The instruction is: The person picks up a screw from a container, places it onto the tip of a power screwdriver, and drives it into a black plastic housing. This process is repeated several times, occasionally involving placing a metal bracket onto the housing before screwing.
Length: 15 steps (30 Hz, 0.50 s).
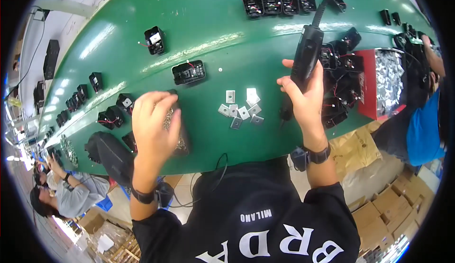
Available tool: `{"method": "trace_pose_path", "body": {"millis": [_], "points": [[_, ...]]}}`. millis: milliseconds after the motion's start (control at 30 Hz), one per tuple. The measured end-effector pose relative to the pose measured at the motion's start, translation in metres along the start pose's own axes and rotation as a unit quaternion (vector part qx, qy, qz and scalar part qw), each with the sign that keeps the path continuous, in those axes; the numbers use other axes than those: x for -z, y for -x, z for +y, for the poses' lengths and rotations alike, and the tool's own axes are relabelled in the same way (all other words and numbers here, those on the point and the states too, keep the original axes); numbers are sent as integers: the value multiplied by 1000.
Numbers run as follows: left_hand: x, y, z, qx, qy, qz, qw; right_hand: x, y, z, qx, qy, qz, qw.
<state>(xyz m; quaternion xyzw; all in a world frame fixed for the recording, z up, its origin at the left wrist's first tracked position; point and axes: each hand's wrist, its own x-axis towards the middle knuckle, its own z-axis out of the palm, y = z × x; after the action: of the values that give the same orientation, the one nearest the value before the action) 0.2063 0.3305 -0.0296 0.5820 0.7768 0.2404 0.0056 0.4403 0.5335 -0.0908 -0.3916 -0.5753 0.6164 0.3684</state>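
My right hand is wrapped round a black electric screwdriver, its cord running up from the top and its bit end pointing down. My left hand reaches over a dark tray of small brass-coloured screws; its thumb and fingers are apart, and it hides part of the tray. Several small square metal plates, each with a hole, lie loose between my hands. Beyond them, an open black plastic housing with a red wire lies on the green table.
At right stands a red box full of metal plates, beside piled black housings. More housings line up at the back. Another housing lies far left. Co-workers sit on both sides; cardboard boxes are on the floor.
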Motion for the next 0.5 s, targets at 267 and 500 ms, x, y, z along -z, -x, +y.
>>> {"method": "trace_pose_path", "body": {"millis": [267,500], "points": [[-72,-18,24,-62,-1,-130,990,6,-3,17,63,50,-40,996],[-85,-73,-1,-214,-5,-270,939,11,-6,32,104,79,-108,986]]}}
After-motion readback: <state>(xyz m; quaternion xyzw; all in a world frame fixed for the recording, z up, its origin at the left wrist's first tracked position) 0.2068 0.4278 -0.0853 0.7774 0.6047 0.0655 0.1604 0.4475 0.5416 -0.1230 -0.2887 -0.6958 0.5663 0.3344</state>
